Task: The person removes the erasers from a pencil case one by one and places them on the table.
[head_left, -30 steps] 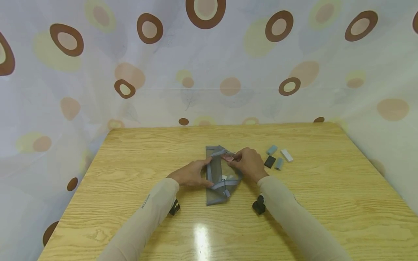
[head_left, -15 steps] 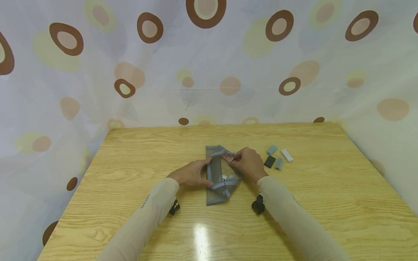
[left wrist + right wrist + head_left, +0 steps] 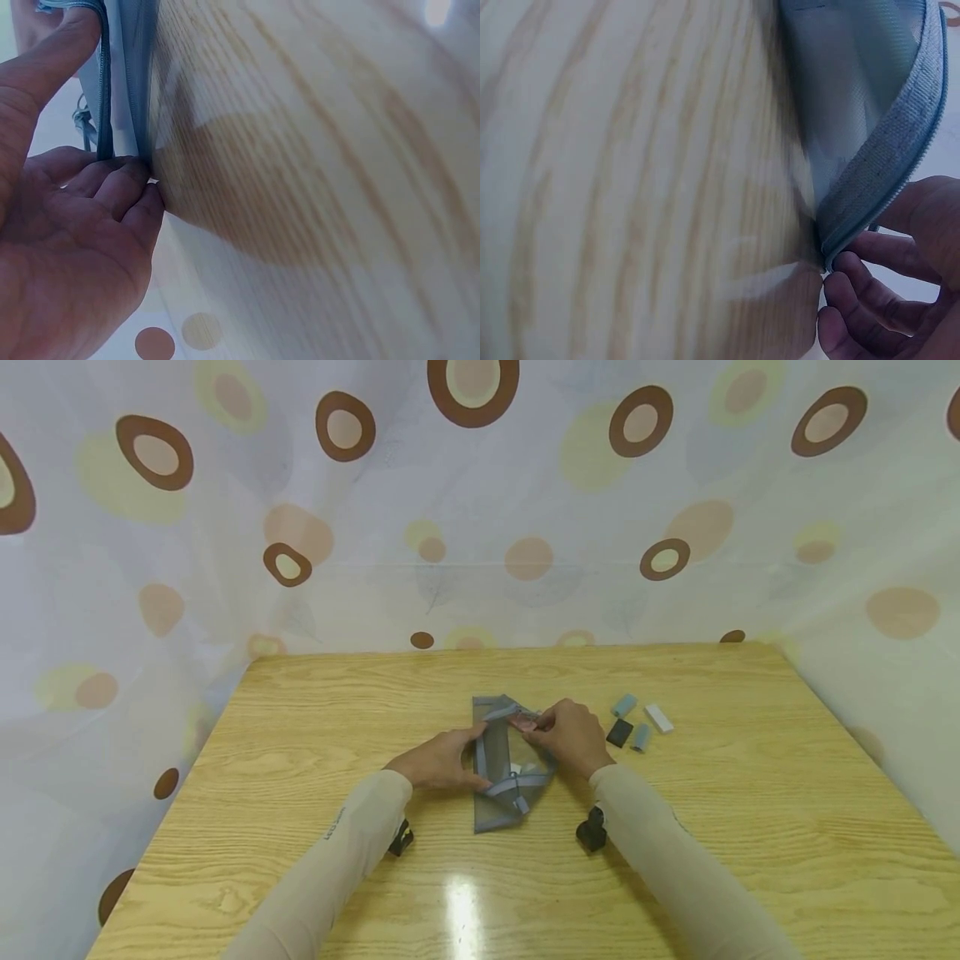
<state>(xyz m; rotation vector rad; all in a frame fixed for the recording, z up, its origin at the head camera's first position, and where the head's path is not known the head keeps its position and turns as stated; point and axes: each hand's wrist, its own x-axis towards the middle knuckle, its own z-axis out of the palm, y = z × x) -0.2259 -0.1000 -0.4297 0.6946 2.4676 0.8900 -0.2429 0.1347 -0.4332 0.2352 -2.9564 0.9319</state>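
A grey mesh zip pouch (image 3: 495,818) with blue-grey edging lies unzipped on the table, its mouth spread wide. My left hand (image 3: 438,760) holds it at the left, thumb on the near band and fingers on the far one. In the left wrist view, that thumb lies against the zipper edge (image 3: 106,90). At the pouch's far right part, my right hand (image 3: 573,739) pinches a small pink item (image 3: 521,722) over the opening; its kind is unclear. The right wrist view shows curled fingers (image 3: 870,289) beside the zipper corner (image 3: 840,232). Something small and white (image 3: 515,769) shows within the pouch.
Right of the right hand lie several small blocks: a blue-grey one (image 3: 624,706), a white one (image 3: 659,717), a black one (image 3: 619,732) and another grey-blue one (image 3: 641,737). A patterned cloth (image 3: 480,602) hangs along the back of the wooden table (image 3: 315,693).
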